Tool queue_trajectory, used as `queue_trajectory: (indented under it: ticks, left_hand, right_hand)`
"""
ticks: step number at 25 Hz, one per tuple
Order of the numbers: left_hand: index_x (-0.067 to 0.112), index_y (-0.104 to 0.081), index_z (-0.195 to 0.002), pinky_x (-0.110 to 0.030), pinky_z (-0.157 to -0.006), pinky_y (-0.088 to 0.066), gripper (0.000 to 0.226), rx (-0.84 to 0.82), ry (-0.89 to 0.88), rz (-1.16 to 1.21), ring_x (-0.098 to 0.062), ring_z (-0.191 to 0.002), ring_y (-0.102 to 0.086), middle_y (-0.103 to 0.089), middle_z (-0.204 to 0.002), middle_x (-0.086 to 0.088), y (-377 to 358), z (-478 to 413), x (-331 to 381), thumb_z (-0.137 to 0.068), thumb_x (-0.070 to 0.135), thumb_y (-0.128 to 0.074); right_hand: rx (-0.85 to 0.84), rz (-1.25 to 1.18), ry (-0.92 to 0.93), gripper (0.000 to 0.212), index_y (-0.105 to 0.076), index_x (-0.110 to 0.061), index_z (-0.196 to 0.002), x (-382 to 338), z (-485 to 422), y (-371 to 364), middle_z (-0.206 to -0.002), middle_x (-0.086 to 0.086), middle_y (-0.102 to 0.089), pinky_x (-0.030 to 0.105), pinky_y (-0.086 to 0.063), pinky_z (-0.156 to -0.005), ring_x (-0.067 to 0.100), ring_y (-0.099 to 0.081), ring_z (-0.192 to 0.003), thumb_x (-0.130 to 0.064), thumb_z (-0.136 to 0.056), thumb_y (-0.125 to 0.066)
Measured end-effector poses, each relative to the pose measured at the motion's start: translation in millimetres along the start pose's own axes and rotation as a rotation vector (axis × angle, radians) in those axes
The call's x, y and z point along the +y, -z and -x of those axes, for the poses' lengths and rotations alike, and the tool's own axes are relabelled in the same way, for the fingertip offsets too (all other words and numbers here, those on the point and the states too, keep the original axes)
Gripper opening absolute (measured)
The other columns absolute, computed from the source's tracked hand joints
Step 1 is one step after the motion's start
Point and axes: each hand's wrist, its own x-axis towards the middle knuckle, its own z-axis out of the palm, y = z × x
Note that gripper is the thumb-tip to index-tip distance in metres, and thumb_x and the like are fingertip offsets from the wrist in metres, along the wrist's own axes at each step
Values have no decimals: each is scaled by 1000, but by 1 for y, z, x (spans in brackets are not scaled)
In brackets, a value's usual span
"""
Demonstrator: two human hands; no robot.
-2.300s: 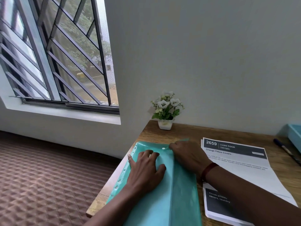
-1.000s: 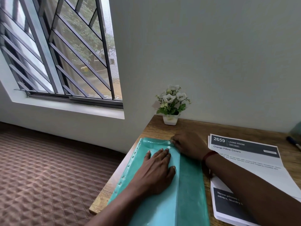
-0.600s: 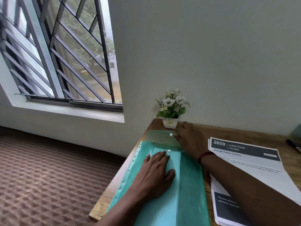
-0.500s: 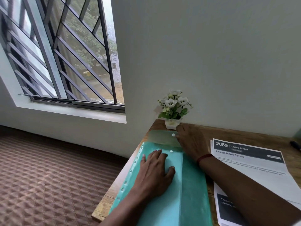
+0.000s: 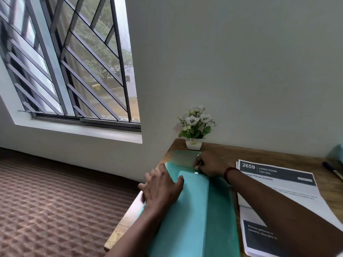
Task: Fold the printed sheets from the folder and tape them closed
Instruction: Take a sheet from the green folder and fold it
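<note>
- Head view: I see the teal folder [image 5: 196,210] lying flat along the table's [image 5: 278,154] left edge, running from the near edge toward the far-left corner, flap [image 5: 182,157] opened out toward the flower pot [image 5: 194,143].
- Left hand [image 5: 161,188] is spread wide, palm down on the folder's left margin, gripping nothing; some fingers hang past the table's left edge.
- Right hand [image 5: 209,166] sits at the flap by the white snap button [image 5: 196,173], fingers curled narrow. I can't tell if it pinches the flap or only presses it.
- Printed sheets [image 5: 278,191] are stacked just right of the folder, near the table's near-right area, top page headed "2659 LIVING ROOM". My right forearm crosses over them.
- A pen [image 5: 332,170] lies by the far-right edge; no tape visible to me.
- Risk, my judgement: the folder sits right at the left edge, so a sideways push from the left hand could slide it off to the floor.
- Risk: the forearm dragging over the loose stack could skew or crease the sheets before folding.
- Risk: the flap reaches close to the pot; a quick flick there could knock it over.
- Risk: slick plastic may slip if the left palm lifts while the right pulls.
</note>
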Motion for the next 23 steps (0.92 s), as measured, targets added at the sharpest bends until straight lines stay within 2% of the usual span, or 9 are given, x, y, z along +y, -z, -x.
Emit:
queue_trajectory:
  ticks: [3,6,8,10,13,15,18,23]
  left_hand:
    - [18,-51,-115,-47,-92,-39,55,15,101,212,-33,-111,-55,-60,-116,-10,4,-11,-4,-81,62,-51]
    - [17,-61,-110,-43,-88,-44,46,81,131,345,-32,-104,-61,-67,-109,-9,6,-17,-7,-87,56,-52]
    - [13,-66,-111,-38,-83,-49,47,134,59,406,-31,-99,-63,-69,-105,-11,8,-20,-8,-91,52,-51]
    - [10,-67,-112,-33,-75,-48,47,196,-61,419,-29,-95,-65,-71,-103,-13,13,-25,-6,-94,50,-50]
    - [13,-67,-111,-31,-69,-43,46,280,-209,370,-28,-92,-64,-69,-100,-10,25,-36,-3,-95,51,-48]
    - [15,-67,-113,-34,-72,-47,46,292,-275,335,-30,-94,-64,-69,-105,-10,31,-43,0,-95,53,-47]
    - [18,-67,-116,-37,-78,-51,48,282,-352,305,-30,-96,-64,-68,-110,-8,38,-55,5,-94,56,-47]
    - [19,-66,-119,-35,-73,-51,48,284,-530,264,-26,-87,-64,-67,-102,-6,48,-69,20,-93,55,-49]
  right_hand:
    - [-28,-112,-14,13,-76,-10,-98,3,2,-1,-98,4,-74,19,-45,-72,9,-62,-81,-8,-87,-69]
    - [-26,-222,-22,18,-75,-6,-99,2,5,0,-93,3,-70,19,-48,-73,7,-60,-81,1,-86,-66]
    - [-18,-294,-22,20,-74,-3,-100,-2,8,8,-90,2,-67,10,-47,-67,6,-57,-78,6,-87,-60]
    - [-21,-375,-29,20,-72,-1,-102,-6,13,22,-87,3,-66,3,-42,-56,4,-55,-71,6,-89,-58]
    - [-38,-515,-50,18,-72,-5,-96,-6,20,41,-76,5,-66,12,-43,-48,7,-54,-59,5,-89,-60]
    - [-46,-575,-80,17,-72,-9,-92,-4,24,49,-73,7,-66,18,-42,-44,11,-54,-56,3,-89,-61]
    - [-61,-584,-108,15,-73,-11,-94,-1,32,56,-77,7,-68,20,-45,-44,11,-58,-58,0,-87,-64]
    - [-45,-630,-126,14,-73,-7,-93,4,45,61,-74,7,-67,20,-41,-44,7,-55,-53,0,-82,-69]
